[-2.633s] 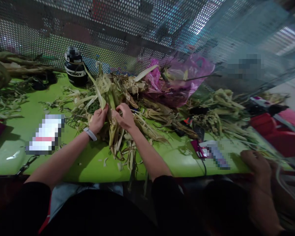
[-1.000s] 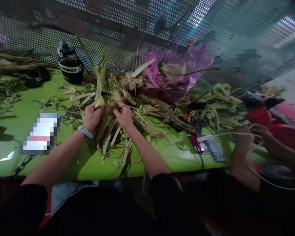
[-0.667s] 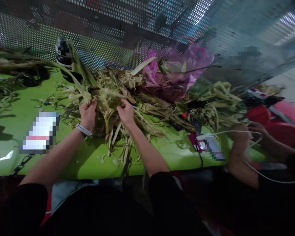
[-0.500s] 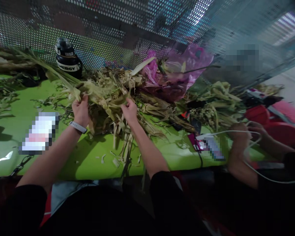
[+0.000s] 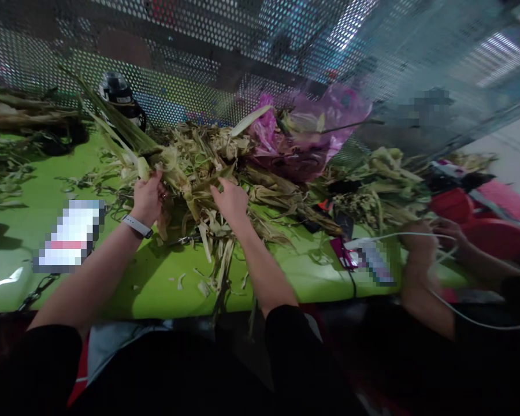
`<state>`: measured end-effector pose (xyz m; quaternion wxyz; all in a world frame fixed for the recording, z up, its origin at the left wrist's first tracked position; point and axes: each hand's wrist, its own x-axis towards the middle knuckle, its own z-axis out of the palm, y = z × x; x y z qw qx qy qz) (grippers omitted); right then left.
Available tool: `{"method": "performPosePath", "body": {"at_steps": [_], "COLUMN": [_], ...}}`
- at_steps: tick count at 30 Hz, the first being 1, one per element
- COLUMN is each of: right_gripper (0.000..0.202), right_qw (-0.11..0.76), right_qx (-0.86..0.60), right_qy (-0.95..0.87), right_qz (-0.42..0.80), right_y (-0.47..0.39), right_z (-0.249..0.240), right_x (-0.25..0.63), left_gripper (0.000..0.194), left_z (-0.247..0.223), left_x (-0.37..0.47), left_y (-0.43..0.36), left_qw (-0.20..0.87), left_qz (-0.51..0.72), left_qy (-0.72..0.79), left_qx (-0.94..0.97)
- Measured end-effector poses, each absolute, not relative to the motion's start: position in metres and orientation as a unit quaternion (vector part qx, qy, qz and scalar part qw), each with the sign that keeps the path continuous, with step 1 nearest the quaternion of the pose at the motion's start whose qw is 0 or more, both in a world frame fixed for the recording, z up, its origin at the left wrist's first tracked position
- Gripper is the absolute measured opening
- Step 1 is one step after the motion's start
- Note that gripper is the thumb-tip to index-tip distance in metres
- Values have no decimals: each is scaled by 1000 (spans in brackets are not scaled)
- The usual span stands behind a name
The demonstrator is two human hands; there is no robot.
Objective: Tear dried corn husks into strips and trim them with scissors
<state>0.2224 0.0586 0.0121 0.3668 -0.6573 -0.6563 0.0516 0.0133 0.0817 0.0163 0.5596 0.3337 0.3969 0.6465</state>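
My left hand (image 5: pixel 148 197), with a pale band on its wrist, is closed on a bunch of dry husk leaves (image 5: pixel 130 130) that points up and to the left. To its right, my right hand (image 5: pixel 231 202) pinches the edge of a brownish husk leaf (image 5: pixel 216 183). Around and beyond both hands lies a tangled heap of dry husks (image 5: pixel 203 138). Shredded strips (image 5: pixel 223 263) hang toward the table's front edge. Between my forearms, a small dark metal tool (image 5: pixel 189 238) lies partly under husks.
The green table (image 5: pixel 125 283) carries a phone (image 5: pixel 72 234) at left, a dark bottle (image 5: pixel 118 95) behind and a pink plastic bag (image 5: pixel 312 144) back right. At right, another person's hands (image 5: pixel 420 237) are near a white cable and a second phone (image 5: pixel 377 263).
My left hand has moved slightly right, and the husk bunch in it has swung upward, now overlapping the bottle. The small metal tool has come into view. My right hand has shifted slightly.
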Motion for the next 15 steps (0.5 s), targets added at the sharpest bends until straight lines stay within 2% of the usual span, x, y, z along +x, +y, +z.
{"method": "performPosePath", "body": {"at_steps": [5, 9, 12, 15], "right_gripper": [46, 60, 47, 28], "right_qw": [420, 368, 304, 301], "right_qx": [-539, -482, -450, -453], "right_qy": [-728, -794, -840, -839], "right_qz": [-46, -46, -6, 23], "right_y": [42, 50, 67, 85], "right_z": [48, 72, 86, 97], "right_x": [200, 185, 182, 180], "left_gripper": [40, 37, 32, 26], "left_z": [25, 29, 28, 25], "left_x": [25, 26, 26, 29], "left_y": [69, 63, 62, 60], "left_qw": [573, 576, 600, 610], "left_qz": [643, 625, 600, 575], "left_qy": [376, 363, 354, 346], "left_qx": [341, 381, 393, 422]}}
